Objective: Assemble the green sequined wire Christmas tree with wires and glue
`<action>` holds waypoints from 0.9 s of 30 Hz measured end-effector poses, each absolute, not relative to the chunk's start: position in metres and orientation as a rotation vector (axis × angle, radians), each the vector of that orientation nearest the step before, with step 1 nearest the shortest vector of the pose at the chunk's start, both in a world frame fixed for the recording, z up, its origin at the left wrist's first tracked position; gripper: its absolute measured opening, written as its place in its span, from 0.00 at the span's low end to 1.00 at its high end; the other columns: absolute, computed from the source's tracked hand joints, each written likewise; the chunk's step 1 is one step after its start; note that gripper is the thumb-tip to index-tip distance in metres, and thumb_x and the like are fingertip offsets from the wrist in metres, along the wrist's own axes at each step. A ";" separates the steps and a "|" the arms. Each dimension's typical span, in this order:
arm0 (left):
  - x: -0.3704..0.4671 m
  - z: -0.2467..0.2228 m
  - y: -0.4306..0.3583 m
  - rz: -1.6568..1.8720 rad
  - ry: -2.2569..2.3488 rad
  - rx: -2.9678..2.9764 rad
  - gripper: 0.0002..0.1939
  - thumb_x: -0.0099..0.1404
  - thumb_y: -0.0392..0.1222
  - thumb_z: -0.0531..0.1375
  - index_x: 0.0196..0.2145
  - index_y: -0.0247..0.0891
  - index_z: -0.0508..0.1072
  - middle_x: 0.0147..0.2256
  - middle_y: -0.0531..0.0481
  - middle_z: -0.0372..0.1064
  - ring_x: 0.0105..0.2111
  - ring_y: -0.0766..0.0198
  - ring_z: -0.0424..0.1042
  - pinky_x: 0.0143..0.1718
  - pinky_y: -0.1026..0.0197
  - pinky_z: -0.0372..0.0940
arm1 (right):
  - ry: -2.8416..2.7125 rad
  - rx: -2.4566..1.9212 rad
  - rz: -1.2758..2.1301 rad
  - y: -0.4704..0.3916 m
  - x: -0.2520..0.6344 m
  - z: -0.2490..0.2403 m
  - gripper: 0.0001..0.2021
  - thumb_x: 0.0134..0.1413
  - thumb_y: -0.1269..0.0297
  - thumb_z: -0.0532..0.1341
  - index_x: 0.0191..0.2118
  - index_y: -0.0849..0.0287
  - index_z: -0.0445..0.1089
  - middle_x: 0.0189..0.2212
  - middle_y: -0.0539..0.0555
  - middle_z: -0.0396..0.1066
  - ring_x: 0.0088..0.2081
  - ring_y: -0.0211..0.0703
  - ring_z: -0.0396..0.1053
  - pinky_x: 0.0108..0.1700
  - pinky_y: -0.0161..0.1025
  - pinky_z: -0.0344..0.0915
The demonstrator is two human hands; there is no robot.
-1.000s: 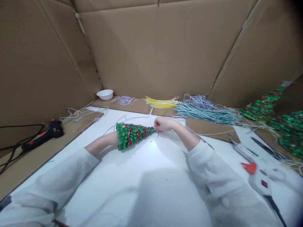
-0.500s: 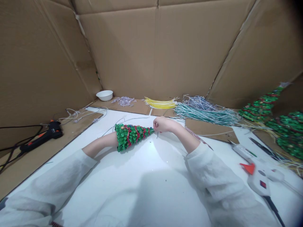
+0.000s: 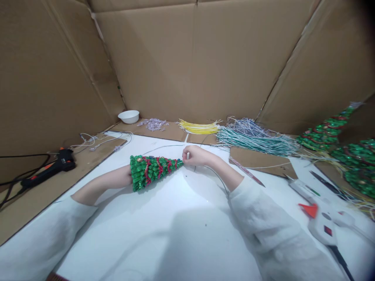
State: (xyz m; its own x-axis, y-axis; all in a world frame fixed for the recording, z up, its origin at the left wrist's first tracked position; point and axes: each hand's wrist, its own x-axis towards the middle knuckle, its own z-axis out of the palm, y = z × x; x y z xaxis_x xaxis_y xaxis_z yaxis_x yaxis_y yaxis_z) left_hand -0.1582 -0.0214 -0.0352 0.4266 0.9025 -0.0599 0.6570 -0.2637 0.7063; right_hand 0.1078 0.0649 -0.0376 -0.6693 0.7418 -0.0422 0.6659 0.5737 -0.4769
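A green beaded cone tree [image 3: 154, 171] with red garland lies on its side above the white tabletop, its tip pointing right. My left hand [image 3: 126, 176] reaches into the wide base of the tree, so its fingers are hidden inside. At the tip, my right hand [image 3: 190, 156] is closed in a pinch on the tree's thin end. A thin dark wire [image 3: 218, 175] runs from near my right hand toward the sleeve, and another curves behind the tree.
Bundles of yellow wires [image 3: 199, 127] and green wires [image 3: 258, 141] lie at the back, near a white bowl [image 3: 129, 116]. A black glue gun [image 3: 49, 168] is left; a white glue gun [image 3: 322, 226], pliers [image 3: 325, 181] and finished trees [image 3: 328, 130] are right.
The tree and my left hand have moved left and slightly down. My right hand has shifted a little left, keeping its pinch at the tip. The dark wire beside my right forearm now shows.
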 end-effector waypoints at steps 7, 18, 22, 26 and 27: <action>-0.200 -0.024 -0.051 0.404 1.383 1.660 0.16 0.57 0.43 0.61 0.44 0.44 0.76 0.47 0.49 0.73 0.49 0.52 0.68 0.52 0.53 0.59 | -2.599 -1.223 0.920 0.063 0.108 -0.041 0.05 0.45 0.75 0.55 0.30 0.62 0.66 0.19 0.49 0.69 0.19 0.32 0.68 0.23 0.26 0.61; -0.133 -0.034 -0.070 0.899 1.333 1.137 0.24 0.53 0.53 0.64 0.46 0.41 0.73 0.46 0.43 0.73 0.49 0.49 0.69 0.50 0.53 0.63 | -2.660 -1.129 0.572 0.060 0.104 -0.040 0.06 0.43 0.75 0.57 0.29 0.63 0.70 0.31 0.55 0.72 0.33 0.39 0.66 0.34 0.31 0.57; -0.116 -0.037 -0.066 1.001 1.361 1.055 0.21 0.52 0.51 0.65 0.43 0.39 0.76 0.40 0.44 0.76 0.42 0.51 0.73 0.46 0.55 0.66 | -2.678 -1.089 0.548 0.061 0.103 -0.042 0.08 0.45 0.75 0.56 0.31 0.64 0.71 0.30 0.54 0.72 0.32 0.36 0.66 0.34 0.29 0.57; -0.113 -0.043 -0.066 1.062 1.365 1.061 0.21 0.53 0.51 0.64 0.41 0.36 0.76 0.40 0.43 0.76 0.41 0.51 0.74 0.45 0.54 0.67 | -2.679 -1.081 0.527 0.063 0.102 -0.045 0.08 0.46 0.76 0.56 0.31 0.64 0.72 0.29 0.53 0.72 0.30 0.35 0.65 0.34 0.28 0.56; -0.113 -0.044 -0.067 1.066 1.362 1.068 0.21 0.53 0.51 0.64 0.41 0.36 0.76 0.40 0.43 0.76 0.41 0.51 0.73 0.44 0.54 0.67 | -2.676 -1.092 0.519 0.062 0.101 -0.045 0.08 0.46 0.75 0.56 0.31 0.64 0.73 0.29 0.53 0.72 0.30 0.35 0.65 0.34 0.29 0.56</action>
State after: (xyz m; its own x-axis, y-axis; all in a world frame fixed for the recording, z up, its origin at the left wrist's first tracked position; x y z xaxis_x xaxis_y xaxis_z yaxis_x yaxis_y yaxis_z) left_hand -0.1126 -0.0667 -0.0441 -0.0470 0.9783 -0.2017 0.0393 0.2036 0.9783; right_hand 0.1010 0.0625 -0.0452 -0.7054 0.7067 0.0552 0.6349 0.6645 -0.3941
